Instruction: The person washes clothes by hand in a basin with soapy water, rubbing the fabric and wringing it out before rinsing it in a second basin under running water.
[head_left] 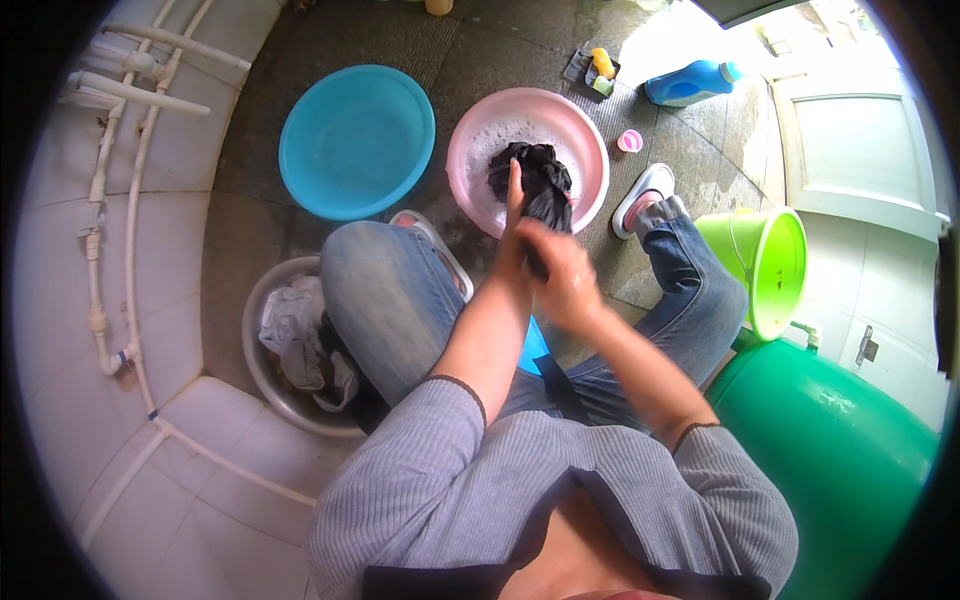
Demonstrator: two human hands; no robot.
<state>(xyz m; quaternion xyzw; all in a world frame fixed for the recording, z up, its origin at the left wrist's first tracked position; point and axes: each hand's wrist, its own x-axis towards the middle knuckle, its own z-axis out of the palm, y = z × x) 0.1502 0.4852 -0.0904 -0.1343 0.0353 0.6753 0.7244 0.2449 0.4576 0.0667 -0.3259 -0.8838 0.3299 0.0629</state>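
Two bare hands meet over the near rim of a pink basin [600, 160], a black cloth [546, 197] between them. Right hand [566, 278]: fingers curled closed around a dark bunch of the cloth, outline blurred. Left hand [516, 225]: seen edge-on, one digit straight and pointing away from the body; I can't tell how its other fingers lie, or how firmly they grip. From my remote post I take it as a backing for the cloth.

The cloth's far end rests among white suds [490, 140] inside the basin; the near end rises to the hands. I judge it's held there so drips fall back in.

Basin stands ahead of the knees, roughly between the feet, likely for easy reach with both arms. Blue basin [357, 140] sits just beside it, to the left. Metal basin [254, 335], beside the left leg, carries pale and dark fabric [300, 330], I'd guess to keep it handy.

Blue bottle [690, 84] lies farther right, with a small pink cup [630, 141] near the pink basin, apparently within reach but clear of the elbows.
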